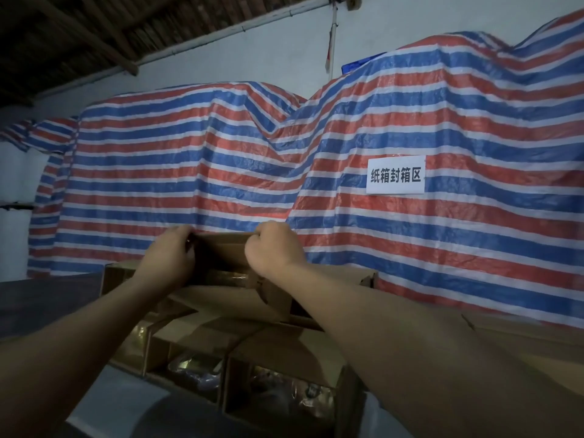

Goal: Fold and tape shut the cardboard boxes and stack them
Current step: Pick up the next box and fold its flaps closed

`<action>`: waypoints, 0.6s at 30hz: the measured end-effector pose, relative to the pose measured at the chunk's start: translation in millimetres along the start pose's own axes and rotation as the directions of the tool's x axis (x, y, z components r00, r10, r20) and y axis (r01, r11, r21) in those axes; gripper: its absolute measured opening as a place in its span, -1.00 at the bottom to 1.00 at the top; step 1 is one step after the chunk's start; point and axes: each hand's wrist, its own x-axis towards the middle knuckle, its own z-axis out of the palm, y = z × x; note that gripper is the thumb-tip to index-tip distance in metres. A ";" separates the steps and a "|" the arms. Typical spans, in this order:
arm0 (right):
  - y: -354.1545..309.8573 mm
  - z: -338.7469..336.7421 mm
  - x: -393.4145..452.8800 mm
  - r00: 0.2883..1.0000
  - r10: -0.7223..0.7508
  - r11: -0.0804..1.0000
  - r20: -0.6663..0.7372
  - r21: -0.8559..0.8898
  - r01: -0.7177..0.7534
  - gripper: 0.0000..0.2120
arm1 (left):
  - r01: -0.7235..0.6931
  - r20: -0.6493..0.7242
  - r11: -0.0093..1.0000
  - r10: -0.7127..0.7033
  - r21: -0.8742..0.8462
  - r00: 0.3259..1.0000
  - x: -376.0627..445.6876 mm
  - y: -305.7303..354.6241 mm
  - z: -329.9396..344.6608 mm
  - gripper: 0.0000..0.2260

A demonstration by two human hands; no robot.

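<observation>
A small brown cardboard box [221, 251] is held up at the middle of the view, above a pile of other boxes. My left hand [172, 254] grips its left end, fingers curled over the top edge. My right hand [273, 246] grips its right end the same way. Below it lie several cardboard boxes [227, 301], some with flaps standing open. Nearest me, a divided carton [240, 352] shows shiny wrapped items in its cells. My forearms hide parts of the pile.
A red, white and blue striped tarp [347, 137] drapes over bulky heaps right behind the boxes. A white paper sign [395, 174] hangs on it at the right. A dark surface [47, 298] lies at the left. More cardboard [518, 330] sits at the right.
</observation>
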 end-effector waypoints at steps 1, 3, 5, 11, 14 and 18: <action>-0.6 -14.5 0.4 1.000 0.012 1.000 0.006 0.005 -0.012 -0.79 | 0.003 0.022 1.000 -0.002 -0.026 1.000 3.4 11.3 -6.5 -0.85; -0.3 -46.3 -2.8 0.999 0.043 0.999 0.018 0.032 -0.043 -0.77 | 0.067 0.094 0.992 -0.057 -0.105 0.994 9.1 36.7 -19.6 -0.87; 1.6 -81.4 -9.8 0.996 0.089 0.994 0.023 0.055 -0.091 -0.74 | 0.201 0.250 0.945 -0.136 -0.257 0.959 11.8 65.7 -31.0 -0.84; 16.4 -197.8 -41.4 0.955 0.277 0.953 0.101 0.094 -0.287 -0.86 | 0.551 0.672 0.618 -0.049 -0.561 0.739 -0.8 154.6 -46.1 -0.67; 36.7 -253.5 -68.3 0.930 0.336 0.928 0.151 0.117 -0.354 -0.82 | 0.619 0.731 0.520 0.017 -0.589 0.682 -20.3 200.4 -31.5 -0.71; 72.6 -312.8 -108.3 0.875 0.450 0.866 0.177 0.154 -0.476 -0.83 | 0.670 0.770 0.418 0.129 -0.613 0.625 -53.9 252.9 10.2 -0.79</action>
